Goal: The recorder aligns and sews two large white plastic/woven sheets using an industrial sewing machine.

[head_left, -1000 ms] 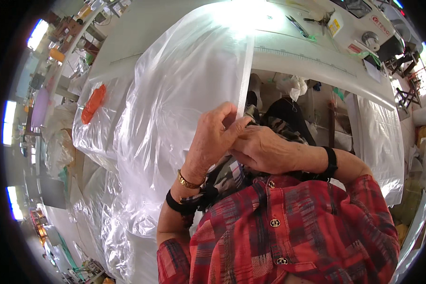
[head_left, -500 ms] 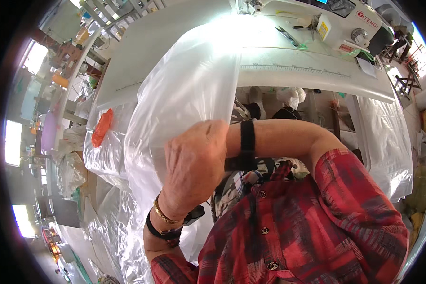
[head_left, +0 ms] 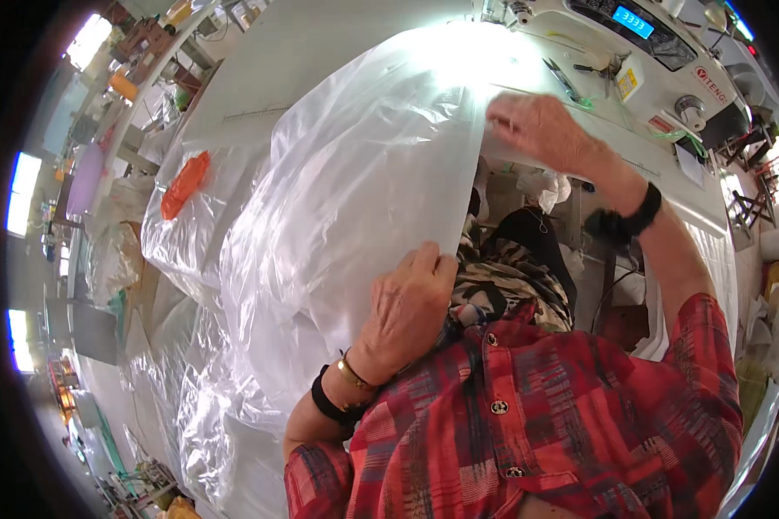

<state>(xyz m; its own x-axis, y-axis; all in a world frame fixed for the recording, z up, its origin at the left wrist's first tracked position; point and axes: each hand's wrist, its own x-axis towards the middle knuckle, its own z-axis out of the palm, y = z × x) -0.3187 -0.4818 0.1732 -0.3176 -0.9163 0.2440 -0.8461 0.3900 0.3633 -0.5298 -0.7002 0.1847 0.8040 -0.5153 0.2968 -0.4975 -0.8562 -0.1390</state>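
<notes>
A large clear plastic sheet (head_left: 355, 173) runs from under the bright sewing machine lamp down over the table's front edge toward my lap. My left hand (head_left: 411, 298) is closed on its right edge, close to my body, fingers bent over the film. Farther up that same edge, nearer the machine, my right hand (head_left: 545, 130) has its fingers curled together at the film; its fingertips are slightly blurred. The sewing machine (head_left: 666, 52) stands at the far right, and the lamp's glare hides its needle area.
Scissors (head_left: 565, 82), a small dark-handled tool (head_left: 593, 68) and a white bottle (head_left: 636, 80) lie or stand beside the machine. An orange-red piece of plastic (head_left: 185, 185) rests on more clear film at left. White bundled plastic (head_left: 544, 186) shows below the table edge.
My hands were together at the sheet's edge; the right has moved up and away toward the machine, while the left remains near my body. The sheet is spread wider, and the view has shifted.
</notes>
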